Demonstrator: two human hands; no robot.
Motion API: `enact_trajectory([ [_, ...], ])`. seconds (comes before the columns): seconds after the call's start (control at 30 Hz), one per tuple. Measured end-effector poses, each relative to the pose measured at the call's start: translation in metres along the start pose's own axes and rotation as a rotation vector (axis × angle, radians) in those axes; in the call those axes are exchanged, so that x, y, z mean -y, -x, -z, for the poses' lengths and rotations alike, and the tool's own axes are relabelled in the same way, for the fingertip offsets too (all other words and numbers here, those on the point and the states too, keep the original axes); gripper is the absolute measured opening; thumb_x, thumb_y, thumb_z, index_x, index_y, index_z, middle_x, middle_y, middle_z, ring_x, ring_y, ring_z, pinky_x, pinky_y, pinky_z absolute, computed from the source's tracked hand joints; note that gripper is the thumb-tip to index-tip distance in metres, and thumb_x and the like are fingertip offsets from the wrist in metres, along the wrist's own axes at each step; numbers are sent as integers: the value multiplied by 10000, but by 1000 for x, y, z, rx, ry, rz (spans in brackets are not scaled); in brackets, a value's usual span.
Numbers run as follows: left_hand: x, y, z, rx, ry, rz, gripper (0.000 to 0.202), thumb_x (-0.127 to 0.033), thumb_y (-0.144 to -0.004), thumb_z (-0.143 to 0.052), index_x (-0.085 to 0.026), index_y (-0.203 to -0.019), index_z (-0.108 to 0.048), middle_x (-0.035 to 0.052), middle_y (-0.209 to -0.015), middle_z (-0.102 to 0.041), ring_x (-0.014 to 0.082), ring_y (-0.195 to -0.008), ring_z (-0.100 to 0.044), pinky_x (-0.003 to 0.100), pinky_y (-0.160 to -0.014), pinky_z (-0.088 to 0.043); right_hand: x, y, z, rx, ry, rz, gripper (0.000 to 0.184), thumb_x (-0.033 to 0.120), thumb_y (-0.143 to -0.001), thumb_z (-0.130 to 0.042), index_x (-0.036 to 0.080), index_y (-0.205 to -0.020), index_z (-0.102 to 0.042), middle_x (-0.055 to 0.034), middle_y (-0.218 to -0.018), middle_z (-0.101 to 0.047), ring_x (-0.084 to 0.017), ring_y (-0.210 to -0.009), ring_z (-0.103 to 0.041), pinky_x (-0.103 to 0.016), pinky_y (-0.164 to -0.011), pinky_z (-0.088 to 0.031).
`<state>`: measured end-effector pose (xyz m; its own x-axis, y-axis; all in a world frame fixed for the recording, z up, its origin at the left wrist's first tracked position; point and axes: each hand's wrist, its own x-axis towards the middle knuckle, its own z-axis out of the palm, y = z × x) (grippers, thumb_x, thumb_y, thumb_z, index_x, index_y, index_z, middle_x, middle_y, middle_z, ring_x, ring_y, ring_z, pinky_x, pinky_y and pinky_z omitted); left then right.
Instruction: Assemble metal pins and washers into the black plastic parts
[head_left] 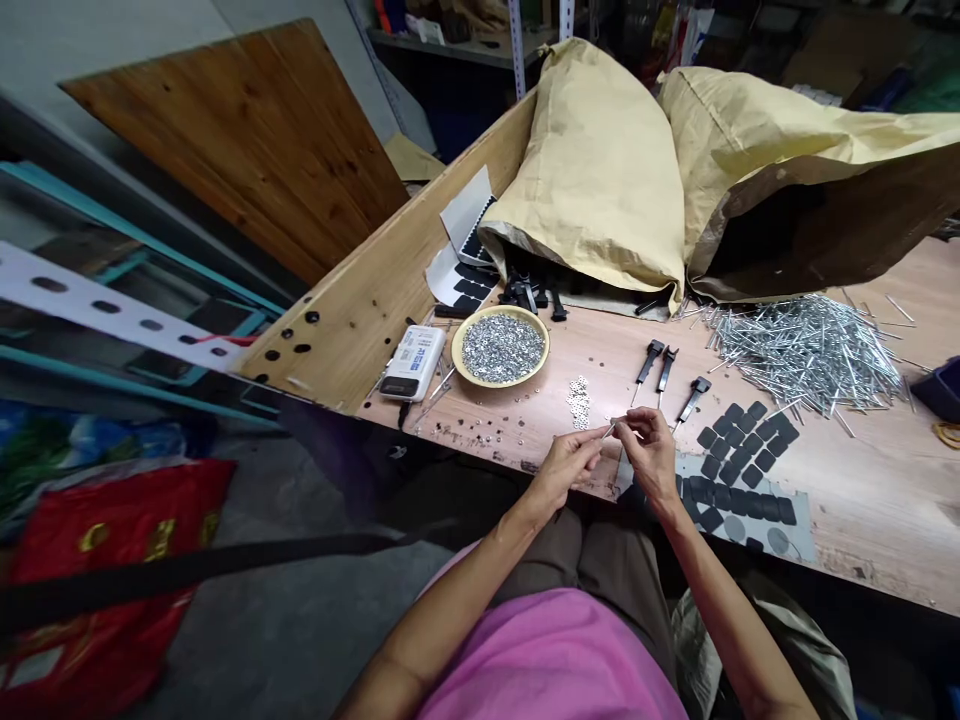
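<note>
My left hand (pixel 568 462) and my right hand (pixel 651 452) meet over the near edge of the wooden table (pixel 862 490). Both pinch a thin metal pin (pixel 611 428) between their fingertips; anything small on it is too tiny to make out. Just beyond the hands lies a small cluster of silver washers (pixel 578 401). Three black-handled parts with pins (pixel 663 372) lie to the right of that cluster. A yellow bowl (pixel 500 348) full of small silver nuts or washers stands further left.
A big heap of loose metal pins (pixel 806 350) lies at the right. A sheet of black adhesive pads (pixel 739 475) sits beside my right hand. Two tan sacks (pixel 600 170) spill black parts at the back. A white device (pixel 413 361) rests near the bowl.
</note>
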<state>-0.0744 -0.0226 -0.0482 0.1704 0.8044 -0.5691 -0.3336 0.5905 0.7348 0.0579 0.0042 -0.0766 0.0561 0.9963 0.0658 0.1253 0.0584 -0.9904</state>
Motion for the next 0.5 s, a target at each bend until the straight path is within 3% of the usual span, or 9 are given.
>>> enact_trajectory([
  [0.17,-10,10,-13,44,-17,56,484,-241,-802,-548,-97,-1265,-549,-97,-506,-372,-5,-342,-200,154,-374,-83,-4,9,12,-26,244,288,77,256,-814,-572,229,-869,-618,-56,-829,-666,-216,-798,-641,-405,-760,-529],
  [0.2,-10,15,-17,70,-32,58,508,-244,-812,-526,-94,-1297,-514,-102,-501,-362,-5,-336,-191,151,-375,-79,-1,13,16,-12,301,338,98,228,-819,-555,233,-864,-642,-61,-827,-672,-226,-815,-639,-417,-785,-524],
  [0.27,-6,23,-22,-2,-98,92,563,-295,-781,-560,-95,-1304,-504,-124,-470,-293,-2,-325,-181,139,-375,-76,6,22,24,118,432,426,190,155,-834,-506,222,-897,-672,-75,-862,-688,-228,-872,-638,-408,-821,-521],
  [0.33,-1,23,-24,-20,-132,79,651,-369,-712,-620,-129,-1306,-501,-127,-473,-297,4,-322,-195,130,-362,-87,13,25,32,201,598,419,232,119,-847,-490,205,-950,-679,-67,-910,-700,-197,-881,-639,-361,-830,-523],
  [0.5,3,15,-32,214,-264,80,708,-449,-575,-729,-155,-1205,-596,-100,-493,-386,12,-314,-254,131,-309,-184,37,29,67,91,660,271,147,223,-846,-606,159,-947,-692,-48,-914,-706,-135,-869,-649,-224,-790,-509],
])
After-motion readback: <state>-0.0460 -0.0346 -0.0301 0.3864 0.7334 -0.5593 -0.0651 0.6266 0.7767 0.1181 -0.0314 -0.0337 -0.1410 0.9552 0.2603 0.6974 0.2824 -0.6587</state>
